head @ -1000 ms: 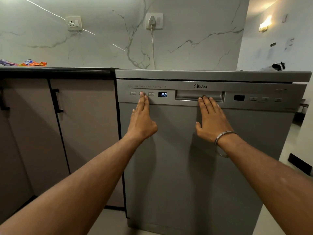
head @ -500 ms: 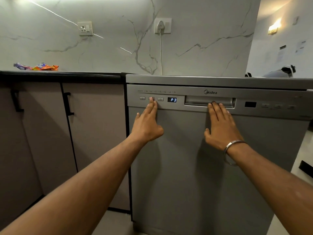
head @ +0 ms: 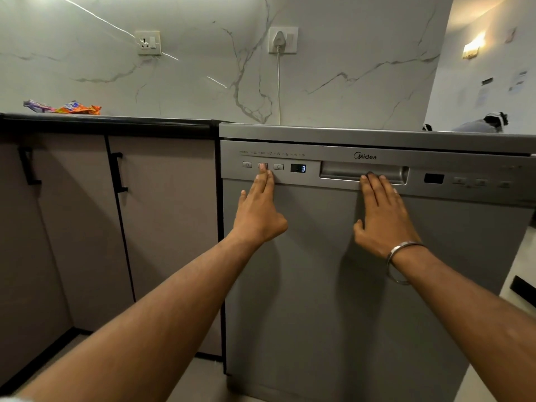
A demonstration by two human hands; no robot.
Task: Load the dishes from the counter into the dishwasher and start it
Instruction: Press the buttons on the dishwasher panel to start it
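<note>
Door [head: 333, 285] shut. Left hand [head: 258, 210] flat, fingers straight, tip on middle button [head: 262, 165] — press softly, one tap. Right hand [head: 383, 213] flat under handle [head: 364, 171] — holding nothing.

The left hand [head: 259, 210] covers the middle button [head: 262, 165] of the dishwasher [head: 319, 285], so its symbol cannot be read. The small display [head: 298, 168] shows a 3; the character before it is too faint to tell. The icon row [head: 272, 153] above is too small to read. The right-side buttons [head: 481, 182] are blurred. The dishwasher's right side and bottom run past the picture's edge.
</note>
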